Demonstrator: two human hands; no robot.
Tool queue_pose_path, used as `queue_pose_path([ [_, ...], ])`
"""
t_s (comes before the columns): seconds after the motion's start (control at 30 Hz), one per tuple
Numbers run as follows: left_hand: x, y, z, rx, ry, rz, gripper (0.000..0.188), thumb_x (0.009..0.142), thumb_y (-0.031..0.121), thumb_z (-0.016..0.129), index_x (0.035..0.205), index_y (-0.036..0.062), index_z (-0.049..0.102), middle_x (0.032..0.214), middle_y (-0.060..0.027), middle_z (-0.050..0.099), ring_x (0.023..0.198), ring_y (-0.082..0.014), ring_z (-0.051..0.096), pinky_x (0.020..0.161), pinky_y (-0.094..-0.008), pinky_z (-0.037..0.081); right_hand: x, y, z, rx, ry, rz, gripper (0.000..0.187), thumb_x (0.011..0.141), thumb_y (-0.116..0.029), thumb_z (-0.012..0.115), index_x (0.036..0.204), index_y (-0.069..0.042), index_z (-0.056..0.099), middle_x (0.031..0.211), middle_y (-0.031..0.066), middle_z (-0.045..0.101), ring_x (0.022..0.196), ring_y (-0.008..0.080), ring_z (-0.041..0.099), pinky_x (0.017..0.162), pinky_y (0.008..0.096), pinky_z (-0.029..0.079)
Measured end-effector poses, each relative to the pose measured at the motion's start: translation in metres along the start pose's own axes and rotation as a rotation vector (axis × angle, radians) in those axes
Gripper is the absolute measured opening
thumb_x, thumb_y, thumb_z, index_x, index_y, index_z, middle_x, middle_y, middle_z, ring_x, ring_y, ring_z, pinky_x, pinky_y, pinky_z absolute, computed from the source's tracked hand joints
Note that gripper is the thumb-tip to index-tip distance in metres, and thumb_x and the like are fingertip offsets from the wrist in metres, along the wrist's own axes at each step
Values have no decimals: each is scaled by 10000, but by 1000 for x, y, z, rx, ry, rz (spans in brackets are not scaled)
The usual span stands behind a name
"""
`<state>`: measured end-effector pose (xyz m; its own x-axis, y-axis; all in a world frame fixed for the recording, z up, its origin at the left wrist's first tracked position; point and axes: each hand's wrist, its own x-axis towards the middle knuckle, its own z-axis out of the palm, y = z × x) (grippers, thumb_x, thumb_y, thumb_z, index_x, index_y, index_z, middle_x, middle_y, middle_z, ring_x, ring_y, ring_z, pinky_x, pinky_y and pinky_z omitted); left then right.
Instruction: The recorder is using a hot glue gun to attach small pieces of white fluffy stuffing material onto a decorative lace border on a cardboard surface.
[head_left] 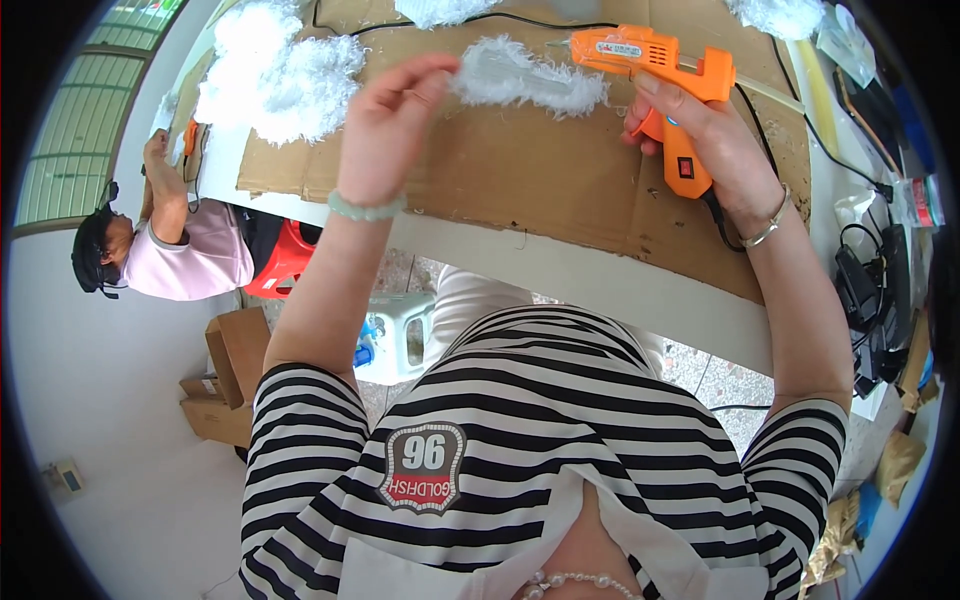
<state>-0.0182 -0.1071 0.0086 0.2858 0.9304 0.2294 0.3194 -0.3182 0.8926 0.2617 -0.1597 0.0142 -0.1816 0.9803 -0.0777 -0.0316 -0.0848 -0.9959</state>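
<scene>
My right hand (722,140) is wrapped around the handle of an orange hot glue gun (655,55), fingers at its trigger. The nozzle points left, above the right part of a white fluffy strip (525,82) on the cardboard sheet (500,175). A pale, flatter band runs along the strip's middle. My left hand (392,125), slightly blurred, has its fingers drawn together in a pinch at the strip's left end. Whether the fingertips grip the strip or something small, I cannot make out. A pale glue stick (775,93) extends behind the gun.
A heap of white fluffy pieces (285,85) lies left of my left hand. A black cord (470,18) crosses the far side. Chargers and cables (862,285) crowd the right edge. At far left, another person (190,245) works with an orange tool. A pale stool (400,335) stands below the table.
</scene>
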Motion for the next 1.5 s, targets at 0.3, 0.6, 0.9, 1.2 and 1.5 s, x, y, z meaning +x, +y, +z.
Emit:
queue_pose_path([
  [0.3,32,-25,-20,300,123,-98,164,895,98,614,1007,-7,670,848,2,638,732,-68,569,660,-209,461,0,-5,4,15,11,8,303,931,-345,561,999,-52,597,802,38,613,750,139,607,640,264,461],
  [0.6,66,-33,0,764,-6,636,184,769,26,569,834,94,726,786,-87,649,723,-283,594,701,-365,510,0,-6,2,13,10,23,325,917,-380,571,897,-58,605,799,43,610,752,139,598,645,266,460],
  [0.9,77,-14,-1,658,10,513,221,727,-10,553,808,104,724,834,-63,665,774,-293,578,759,-377,503,2,-2,-3,38,-16,10,297,921,-359,576,897,-65,603,799,43,613,743,144,603,636,269,464],
  [1.2,84,-3,-5,476,-80,331,127,779,144,649,881,127,722,934,-85,672,890,-258,604,755,-345,506,-1,-1,-4,132,91,-4,333,938,-367,534,874,-45,592,817,63,621,779,161,613,667,272,468],
  [1.5,79,8,20,763,-585,602,469,710,207,753,1149,100,627,1118,-108,630,1089,-299,556,957,-377,427,5,-2,-7,217,208,22,333,947,-356,519,861,-41,580,829,76,624,796,174,619,682,283,477],
])
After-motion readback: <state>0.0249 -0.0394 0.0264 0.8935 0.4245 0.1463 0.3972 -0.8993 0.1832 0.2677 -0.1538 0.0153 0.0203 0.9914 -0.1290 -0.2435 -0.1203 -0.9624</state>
